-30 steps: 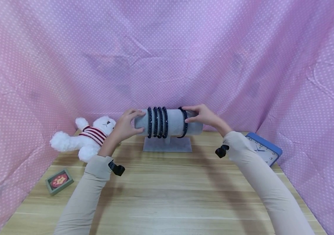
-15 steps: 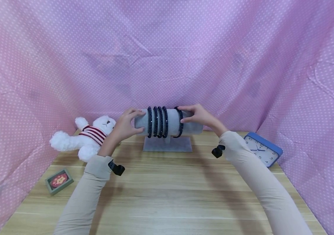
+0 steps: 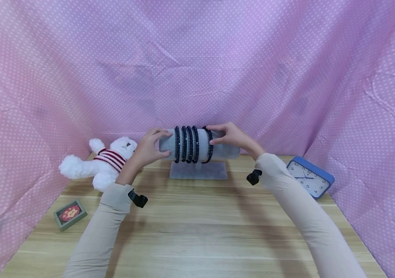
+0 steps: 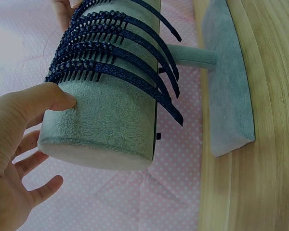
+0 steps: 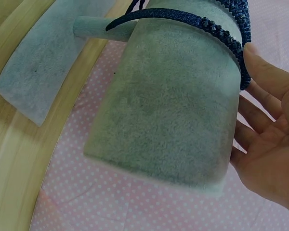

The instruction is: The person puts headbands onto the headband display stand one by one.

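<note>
A grey plush-covered roll on a T-shaped display stand (image 3: 225,151) stands at the table's far side. Several dark blue beaded headbands (image 3: 190,144) with comb teeth straddle its left half. My left hand (image 3: 146,148) grips the roll's left end, its thumb on the plush close to the outermost headband (image 4: 127,74) in the left wrist view. My right hand (image 3: 233,137) holds one separate headband (image 3: 210,151), with the thumb against its beaded edge and the other fingers at the far side. In the right wrist view this headband (image 5: 183,15) sits slightly slanted around the roll.
On the left lie a white teddy bear (image 3: 108,179) in a striped sweater and a small green frame (image 3: 80,215). A blue square clock (image 3: 310,185) is at the right, partly behind the right sleeve. Pink dotted cloth (image 3: 197,69) encloses the wooden table (image 3: 190,231).
My right hand has slid the separate headband leftward along the roll, closer to the others. More of the clock face shows now. My left hand stays in place.
</note>
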Action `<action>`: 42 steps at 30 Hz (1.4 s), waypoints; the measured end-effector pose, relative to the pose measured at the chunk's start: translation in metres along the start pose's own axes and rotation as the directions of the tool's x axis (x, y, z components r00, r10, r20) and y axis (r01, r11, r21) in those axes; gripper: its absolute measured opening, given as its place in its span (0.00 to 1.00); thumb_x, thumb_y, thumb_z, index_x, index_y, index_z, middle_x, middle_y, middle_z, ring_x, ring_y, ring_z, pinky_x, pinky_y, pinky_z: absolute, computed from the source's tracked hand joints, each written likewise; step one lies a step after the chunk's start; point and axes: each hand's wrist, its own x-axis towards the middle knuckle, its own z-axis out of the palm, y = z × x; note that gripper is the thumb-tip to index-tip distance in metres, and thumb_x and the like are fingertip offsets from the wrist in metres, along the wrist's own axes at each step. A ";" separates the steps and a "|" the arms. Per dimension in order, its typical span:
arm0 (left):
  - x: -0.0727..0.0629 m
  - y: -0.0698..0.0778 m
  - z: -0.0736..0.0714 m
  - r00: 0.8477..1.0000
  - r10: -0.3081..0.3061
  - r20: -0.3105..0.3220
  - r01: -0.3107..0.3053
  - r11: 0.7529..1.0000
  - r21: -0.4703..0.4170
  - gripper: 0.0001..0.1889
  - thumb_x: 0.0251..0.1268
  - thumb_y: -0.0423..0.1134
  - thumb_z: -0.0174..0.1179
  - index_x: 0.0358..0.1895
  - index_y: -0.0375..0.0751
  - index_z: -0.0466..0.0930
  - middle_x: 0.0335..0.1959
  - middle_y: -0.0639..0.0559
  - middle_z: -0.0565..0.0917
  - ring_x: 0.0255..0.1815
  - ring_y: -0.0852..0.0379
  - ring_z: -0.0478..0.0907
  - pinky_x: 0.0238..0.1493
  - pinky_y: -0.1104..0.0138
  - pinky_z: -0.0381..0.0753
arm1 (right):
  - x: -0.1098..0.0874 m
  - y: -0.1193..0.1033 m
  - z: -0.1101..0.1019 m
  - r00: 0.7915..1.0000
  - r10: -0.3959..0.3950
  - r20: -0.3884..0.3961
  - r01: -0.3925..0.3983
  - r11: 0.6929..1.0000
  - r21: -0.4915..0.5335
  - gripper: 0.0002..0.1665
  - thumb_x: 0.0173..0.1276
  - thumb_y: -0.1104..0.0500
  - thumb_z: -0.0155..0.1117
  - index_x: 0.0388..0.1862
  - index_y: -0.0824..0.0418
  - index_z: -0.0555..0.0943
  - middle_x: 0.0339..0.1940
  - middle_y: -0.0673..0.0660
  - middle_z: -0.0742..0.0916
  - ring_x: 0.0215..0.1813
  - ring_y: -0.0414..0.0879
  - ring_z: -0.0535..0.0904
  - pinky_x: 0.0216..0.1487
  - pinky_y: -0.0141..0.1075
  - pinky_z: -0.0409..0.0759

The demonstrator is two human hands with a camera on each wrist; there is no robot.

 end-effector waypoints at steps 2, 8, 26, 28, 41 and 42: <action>0.000 -0.001 0.000 1.000 0.002 0.000 -0.002 1.000 0.000 0.32 0.56 0.37 0.74 0.67 0.40 0.78 0.65 0.43 0.76 0.68 0.42 0.70 0.68 0.45 0.73 | 0.002 -0.001 0.000 1.000 0.005 0.007 -0.005 1.000 -0.007 0.36 0.67 0.58 0.73 0.73 0.57 0.74 0.75 0.57 0.75 0.79 0.55 0.67 0.81 0.49 0.62; 0.001 -0.003 0.001 1.000 0.021 -0.005 -0.021 1.000 0.003 0.32 0.56 0.37 0.74 0.67 0.40 0.78 0.65 0.42 0.76 0.67 0.42 0.71 0.68 0.45 0.74 | 0.004 -0.006 0.003 1.000 0.006 0.020 -0.006 1.000 -0.022 0.36 0.68 0.56 0.73 0.74 0.56 0.73 0.74 0.59 0.76 0.76 0.55 0.71 0.77 0.51 0.67; 0.001 -0.004 0.001 1.000 0.011 -0.004 -0.011 1.000 0.019 0.32 0.56 0.38 0.74 0.67 0.41 0.78 0.65 0.42 0.76 0.67 0.42 0.71 0.67 0.46 0.75 | 0.006 -0.008 0.014 0.999 -0.037 -0.016 0.037 0.999 -0.003 0.37 0.67 0.58 0.73 0.74 0.58 0.73 0.73 0.59 0.77 0.77 0.54 0.70 0.77 0.50 0.68; 0.000 -0.004 0.001 1.000 0.014 -0.006 -0.014 1.000 0.018 0.32 0.56 0.38 0.75 0.67 0.41 0.78 0.64 0.42 0.76 0.67 0.42 0.71 0.66 0.45 0.75 | 0.005 -0.008 0.016 0.998 -0.052 -0.029 0.052 0.999 -0.001 0.37 0.66 0.59 0.73 0.74 0.59 0.74 0.73 0.60 0.77 0.78 0.55 0.68 0.77 0.50 0.67; 0.001 -0.002 0.001 1.000 0.000 0.000 0.000 1.000 0.014 0.33 0.56 0.38 0.74 0.68 0.42 0.78 0.65 0.42 0.76 0.67 0.42 0.71 0.67 0.46 0.75 | 0.000 -0.006 0.028 0.993 -0.086 -0.084 0.085 0.996 -0.016 0.37 0.66 0.59 0.74 0.73 0.59 0.75 0.76 0.60 0.74 0.81 0.57 0.63 0.83 0.49 0.54; 0.001 -0.002 0.001 1.000 0.001 0.000 -0.001 1.000 0.014 0.33 0.56 0.38 0.74 0.67 0.41 0.78 0.65 0.42 0.76 0.68 0.42 0.71 0.67 0.45 0.74 | 0.000 -0.005 0.029 0.992 -0.086 -0.089 0.085 0.996 -0.018 0.37 0.65 0.58 0.74 0.73 0.58 0.75 0.76 0.60 0.74 0.81 0.57 0.62 0.84 0.49 0.54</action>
